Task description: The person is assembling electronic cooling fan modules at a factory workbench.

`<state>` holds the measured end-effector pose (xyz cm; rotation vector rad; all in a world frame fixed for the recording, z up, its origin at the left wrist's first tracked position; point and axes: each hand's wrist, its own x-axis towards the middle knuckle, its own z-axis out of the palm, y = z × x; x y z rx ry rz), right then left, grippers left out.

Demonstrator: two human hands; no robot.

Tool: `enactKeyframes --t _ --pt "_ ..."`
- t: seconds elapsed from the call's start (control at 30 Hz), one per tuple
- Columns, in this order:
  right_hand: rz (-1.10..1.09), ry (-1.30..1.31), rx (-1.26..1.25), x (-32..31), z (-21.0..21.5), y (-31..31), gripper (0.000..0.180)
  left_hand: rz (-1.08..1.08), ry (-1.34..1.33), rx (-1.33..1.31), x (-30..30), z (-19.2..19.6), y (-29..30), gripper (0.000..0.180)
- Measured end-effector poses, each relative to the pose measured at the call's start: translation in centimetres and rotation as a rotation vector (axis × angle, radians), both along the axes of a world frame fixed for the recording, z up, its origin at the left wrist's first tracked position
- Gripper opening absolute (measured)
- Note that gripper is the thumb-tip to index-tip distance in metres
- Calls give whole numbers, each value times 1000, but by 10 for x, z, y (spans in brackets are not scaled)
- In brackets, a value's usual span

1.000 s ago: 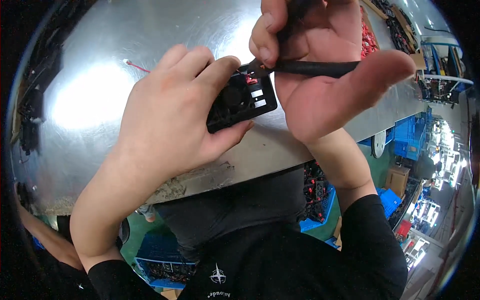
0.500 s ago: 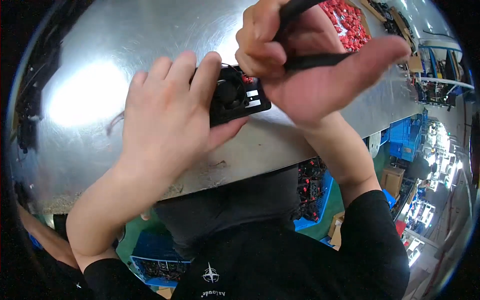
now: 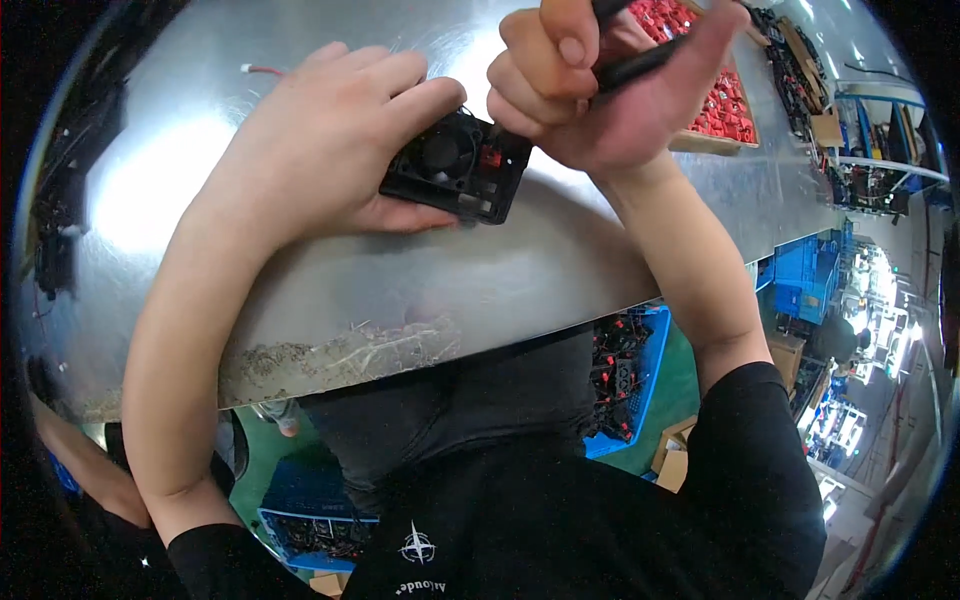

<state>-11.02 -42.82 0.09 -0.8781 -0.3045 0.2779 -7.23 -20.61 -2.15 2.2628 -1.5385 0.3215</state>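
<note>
Right hand farther forward — half-curled

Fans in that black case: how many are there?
1: the dark fan, left of a small red part, in the black case held by the left hand, which may hide more.
</note>
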Motion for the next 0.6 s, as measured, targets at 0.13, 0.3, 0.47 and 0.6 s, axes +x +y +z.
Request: enactKeyframes --t 0.13,0.3,0.47,0.6 --pt "164 85 193 9 -4 -7 100 -25 5 11 1 5 0 67" --pt "291 -172 -196 20 12 -7 103 -36 -19 38 5 8 2 68" --pt "817 -685 -279 61 18 -12 109 -83 -29 14 9 13 0 68" --pt "578 -39 -60 31 11 -17 102 -121 46 30 7 26 -4 67"
